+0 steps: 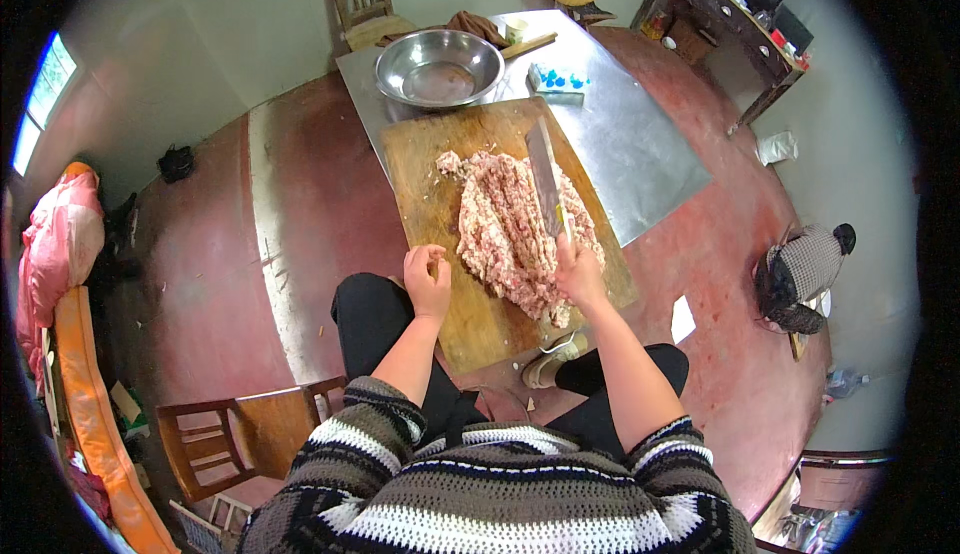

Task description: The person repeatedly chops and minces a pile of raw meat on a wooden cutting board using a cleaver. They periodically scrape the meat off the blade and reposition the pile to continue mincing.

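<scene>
My right hand grips the handle of a cleaver. Its broad blade points away from me over a spread heap of minced meat. Beneath the meat is a thick wooden chopping board, with a small separate clump of mince near its far left part. My left hand is at the board's left edge, fingers loosely curled and a gap showing beside the thumb. Nothing is visible in it. Whether it touches the board is hard to tell.
Beyond the board, a steel basin and a tissue box stand on a metal-topped table. A paper cup is farther back. A wooden chair is behind me at left; a dark desk stands far right.
</scene>
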### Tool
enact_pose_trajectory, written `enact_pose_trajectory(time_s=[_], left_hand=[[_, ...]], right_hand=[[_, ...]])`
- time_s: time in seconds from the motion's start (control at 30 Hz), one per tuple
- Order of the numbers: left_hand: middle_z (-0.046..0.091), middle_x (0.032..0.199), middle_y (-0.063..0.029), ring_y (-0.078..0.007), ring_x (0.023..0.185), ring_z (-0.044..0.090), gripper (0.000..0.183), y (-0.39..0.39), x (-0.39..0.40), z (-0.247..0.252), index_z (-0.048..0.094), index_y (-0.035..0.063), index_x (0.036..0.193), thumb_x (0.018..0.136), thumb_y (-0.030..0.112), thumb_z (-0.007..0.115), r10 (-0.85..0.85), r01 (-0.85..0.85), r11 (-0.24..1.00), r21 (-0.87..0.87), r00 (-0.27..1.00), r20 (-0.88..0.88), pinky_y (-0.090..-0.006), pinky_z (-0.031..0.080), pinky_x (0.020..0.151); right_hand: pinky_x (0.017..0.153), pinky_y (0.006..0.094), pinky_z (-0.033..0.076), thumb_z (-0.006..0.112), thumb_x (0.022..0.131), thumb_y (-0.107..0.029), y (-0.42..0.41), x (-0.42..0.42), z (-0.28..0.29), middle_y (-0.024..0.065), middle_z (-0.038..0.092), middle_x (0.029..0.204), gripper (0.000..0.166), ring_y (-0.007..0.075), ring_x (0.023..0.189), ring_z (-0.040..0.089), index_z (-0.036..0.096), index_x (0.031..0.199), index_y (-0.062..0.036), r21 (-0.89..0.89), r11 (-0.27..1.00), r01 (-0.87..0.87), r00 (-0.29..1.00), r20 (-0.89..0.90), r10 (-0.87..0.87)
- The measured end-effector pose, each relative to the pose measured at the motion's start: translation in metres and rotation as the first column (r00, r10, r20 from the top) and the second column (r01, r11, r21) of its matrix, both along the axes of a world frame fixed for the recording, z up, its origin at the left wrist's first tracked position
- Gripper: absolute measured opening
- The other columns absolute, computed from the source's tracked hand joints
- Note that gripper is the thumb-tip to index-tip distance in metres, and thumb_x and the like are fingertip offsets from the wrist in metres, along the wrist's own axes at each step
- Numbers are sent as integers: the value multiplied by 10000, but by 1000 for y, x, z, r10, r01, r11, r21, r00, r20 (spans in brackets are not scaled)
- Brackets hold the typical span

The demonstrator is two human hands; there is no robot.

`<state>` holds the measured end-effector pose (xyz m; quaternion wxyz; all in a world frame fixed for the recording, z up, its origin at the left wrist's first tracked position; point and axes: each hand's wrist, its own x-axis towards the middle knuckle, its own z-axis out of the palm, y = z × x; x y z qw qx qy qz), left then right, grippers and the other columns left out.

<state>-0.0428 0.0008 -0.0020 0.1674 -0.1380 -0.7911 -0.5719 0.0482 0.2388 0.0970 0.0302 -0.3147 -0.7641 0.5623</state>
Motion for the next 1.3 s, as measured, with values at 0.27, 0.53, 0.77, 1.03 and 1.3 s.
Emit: enact_pose_trajectory(time_s=[0.27,0.53,0.77,1.03,1.3], left_hand=[[561,849,-86,-205,745,568,84,4,-2,4,630,19,914,834,15,606,3,-3,1000,10,1000,-5,-316,472,687],[555,851,-82,-199,740,564,90,7,-1,7,630,17,921,837,11,598,-10,10,999,-30,1000,-7,-310,461,675],[541,854,-78,-174,710,546,86,4,-1,2,633,4,917,843,-1,590,-9,9,999,-32,1000,-12,-293,444,655],[511,818,-69,-164,671,513,74,4,-5,0,635,1,902,845,2,588,-14,13,999,-34,1000,-28,-292,430,629],[518,806,-57,-150,679,514,68,7,-3,1,636,5,893,849,-7,586,-21,20,999,-31,999,-25,-283,424,630]], right_hand=[[421,376,439,531,1019,-479,5,-36,-22,93,568,579,514,210,459,552,603,828,-7,68,995,-66,998,20,65],[630,451,523,561,987,-520,-10,-51,-47,144,651,680,573,281,562,633,669,864,29,446,888,-113,992,3,125],[621,439,520,567,1003,-450,-14,-31,-12,174,664,706,521,296,586,648,667,878,46,402,914,-45,983,-144,112],[547,404,492,542,1009,-487,6,-15,-16,101,590,615,526,224,524,592,634,871,13,269,963,-10,991,-123,45],[425,351,458,568,1008,-472,18,11,-38,61,589,617,484,177,479,579,653,918,-4,44,999,16,997,-74,-13]])
